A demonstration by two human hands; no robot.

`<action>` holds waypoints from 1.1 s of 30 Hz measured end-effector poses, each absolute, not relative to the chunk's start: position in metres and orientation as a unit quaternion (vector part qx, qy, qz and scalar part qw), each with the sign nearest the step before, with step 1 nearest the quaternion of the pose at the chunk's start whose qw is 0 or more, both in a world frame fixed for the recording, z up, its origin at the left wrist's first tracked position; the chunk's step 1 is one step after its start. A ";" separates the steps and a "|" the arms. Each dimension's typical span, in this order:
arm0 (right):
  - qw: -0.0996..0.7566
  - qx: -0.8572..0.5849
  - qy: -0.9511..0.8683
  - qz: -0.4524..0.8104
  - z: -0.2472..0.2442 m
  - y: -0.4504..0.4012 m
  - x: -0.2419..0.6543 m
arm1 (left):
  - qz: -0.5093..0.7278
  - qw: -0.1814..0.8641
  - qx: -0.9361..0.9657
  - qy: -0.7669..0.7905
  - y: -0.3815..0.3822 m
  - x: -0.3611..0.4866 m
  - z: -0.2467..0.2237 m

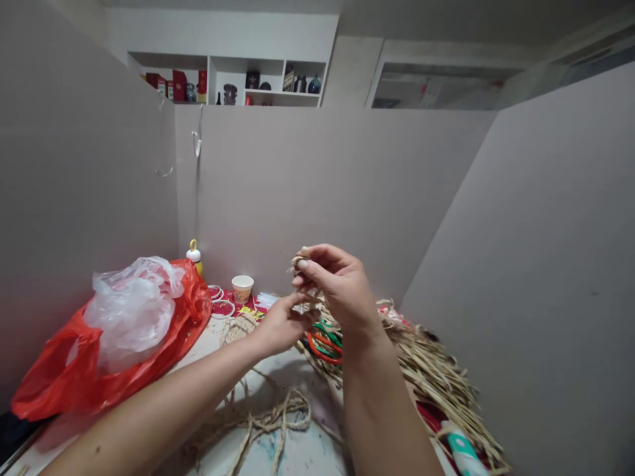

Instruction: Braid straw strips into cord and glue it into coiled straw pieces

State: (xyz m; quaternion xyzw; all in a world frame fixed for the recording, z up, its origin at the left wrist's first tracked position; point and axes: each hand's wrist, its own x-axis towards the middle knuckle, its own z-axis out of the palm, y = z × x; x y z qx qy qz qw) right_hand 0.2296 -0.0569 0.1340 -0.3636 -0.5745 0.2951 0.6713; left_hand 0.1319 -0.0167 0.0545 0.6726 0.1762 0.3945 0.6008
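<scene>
My right hand (342, 284) is raised in front of the back panel, thumb and fingers pinched on the knotted end of a tan straw cord (297, 262). Lower and to the left, my left hand (284, 325) is closed, its fingertips at the cord just beneath the right hand; its exact grip is partly hidden. A loose braided straw rope (285, 416) lies on the table below my forearms. Behind the left hand sits a coil of the same rope (241, 328). Orange and green rings (325, 344) show under the hands.
A large bundle of dry straw (436, 370) spreads along the right, with a white-and-teal tube (464, 449) near it. At left lies a red plastic bag (49, 390) with a clear bag (133, 317). A paper cup (243, 289), white rings (223, 309) and a yellow-white bottle (194, 256) stand behind.
</scene>
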 end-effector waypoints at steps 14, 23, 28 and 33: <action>0.648 -0.588 -0.483 0.018 0.108 -0.036 0.355 | 0.575 0.556 0.550 0.241 0.063 0.090 0.156; 0.594 -0.500 -0.604 0.180 0.114 -0.027 0.294 | 0.527 0.582 0.567 0.250 0.057 0.068 0.177; 0.579 -0.448 -0.636 0.245 0.121 -0.033 0.272 | 0.485 0.632 0.553 0.244 0.045 0.075 0.173; 0.592 -0.433 -0.626 0.266 0.122 -0.032 0.264 | 0.429 0.677 0.554 0.226 0.034 0.091 0.162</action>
